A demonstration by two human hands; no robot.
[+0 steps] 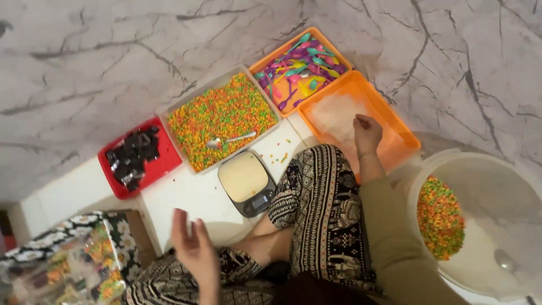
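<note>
My right hand [366, 132] reaches into an orange tray [402, 129] of clear plastic bags, fingers curled on them. My left hand [193, 248] hovers open above my knee, holding nothing. A clear tray of multicoloured candy beads [220, 117] lies ahead with a metal spoon [228, 139] resting in it. In front of that tray sits a small kitchen scale [247, 183] on a white board [186, 197].
A red tray of black packets [161, 164] sits at the left. Another orange tray [270, 55] holds coloured plastic spoons. A big white bucket [491, 169] with candy beads stands at the right. Filled clear bags [79, 265] lie at bottom left.
</note>
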